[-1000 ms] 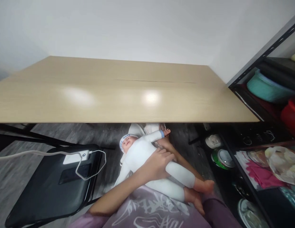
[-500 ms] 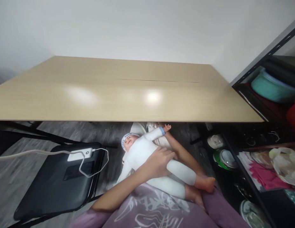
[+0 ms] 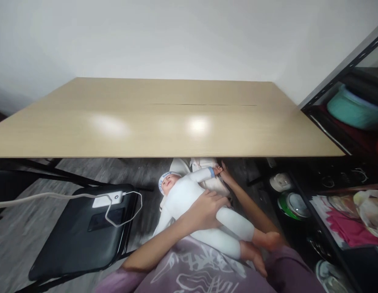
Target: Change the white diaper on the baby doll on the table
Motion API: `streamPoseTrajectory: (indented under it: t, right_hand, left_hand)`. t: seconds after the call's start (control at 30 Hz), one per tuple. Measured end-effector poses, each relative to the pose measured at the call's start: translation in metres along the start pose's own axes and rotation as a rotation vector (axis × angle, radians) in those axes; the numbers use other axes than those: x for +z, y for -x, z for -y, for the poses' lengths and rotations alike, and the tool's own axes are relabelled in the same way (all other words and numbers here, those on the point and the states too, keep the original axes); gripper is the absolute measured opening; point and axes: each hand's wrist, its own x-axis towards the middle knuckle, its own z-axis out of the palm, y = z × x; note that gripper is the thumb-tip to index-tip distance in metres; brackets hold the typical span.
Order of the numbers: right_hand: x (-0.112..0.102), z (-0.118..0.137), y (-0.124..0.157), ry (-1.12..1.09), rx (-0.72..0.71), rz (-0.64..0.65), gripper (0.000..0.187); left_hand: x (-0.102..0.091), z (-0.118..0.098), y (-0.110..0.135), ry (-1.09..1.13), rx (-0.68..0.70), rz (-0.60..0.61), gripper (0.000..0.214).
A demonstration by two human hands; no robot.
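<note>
A baby doll (image 3: 185,199) in a white suit and a printed white cap lies on its back across my lap, head to the left and bare feet to the right. My left hand (image 3: 209,207) is wrapped over its middle, near the top of the legs. Just below the table edge, my right hand (image 3: 227,175) is beside the doll's blue-cuffed hand (image 3: 218,170). One finger there points up, apart from the rest; whether it touches the doll is unclear. Pale shoes (image 3: 204,163) show behind the doll's arm.
A light wooden table (image 3: 177,130) spans the view ahead, its front edge over the doll. On the left, a black folding stool (image 3: 76,244) carries a white power bank (image 3: 107,199) with a cable and a dark phone (image 3: 105,219). Loaded shelves (image 3: 317,219) stand on the right.
My right hand has moved right, from behind the doll's arm to beside its small hand. My left hand keeps its hold on the doll. The view has shifted slightly.
</note>
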Motion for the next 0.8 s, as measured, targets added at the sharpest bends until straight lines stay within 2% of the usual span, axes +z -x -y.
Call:
streamPoseTrajectory:
  t: [0.1,0.17,0.27,0.33,0.4,0.5,0.6,0.67,0.73,0.8]
  right_hand:
    - [-0.019,-0.022,0.013,-0.069,0.059,-0.041,0.040]
    - [-0.035,-0.025,0.029,-0.118,0.048,-0.083,0.046]
    - [-0.055,-0.008,0.049,-0.177,-0.026,-0.125,0.045]
    - [-0.063,0.015,0.053,-0.170,-0.156,-0.088,0.042]
    - [-0.064,0.041,0.047,-0.099,-0.384,0.051,0.042]
    - [-0.053,0.080,0.027,0.057,-0.666,0.377,0.046]
    - [-0.034,0.114,0.007,0.253,-0.746,0.608,0.052]
    - [-0.020,0.135,-0.002,0.373,-0.762,0.705,0.046]
    - [-0.009,0.154,-0.005,0.435,-0.800,0.763,0.036]
    - [-0.004,0.172,-0.003,0.443,-0.867,0.781,0.032]
  left_hand:
    - [0.001,0.001,-0.001,-0.002,-0.004,0.000,0.039]
    - [0.002,0.001,-0.002,-0.006,0.000,0.006,0.040]
    - [0.002,0.001,-0.003,-0.019,0.006,0.011,0.039]
    - [0.000,0.001,-0.002,-0.027,0.024,0.008,0.035]
    - [-0.003,0.001,0.001,-0.024,0.047,0.003,0.032]
    - [-0.010,0.001,0.011,-0.036,0.051,-0.011,0.032]
    - [-0.023,-0.003,0.028,-0.053,0.065,-0.005,0.027]
    - [-0.032,-0.009,0.044,-0.008,0.087,-0.017,0.030]
    - [-0.036,-0.014,0.064,0.041,0.087,-0.105,0.048]
    - [-0.028,-0.016,0.088,0.035,0.065,-0.339,0.064]
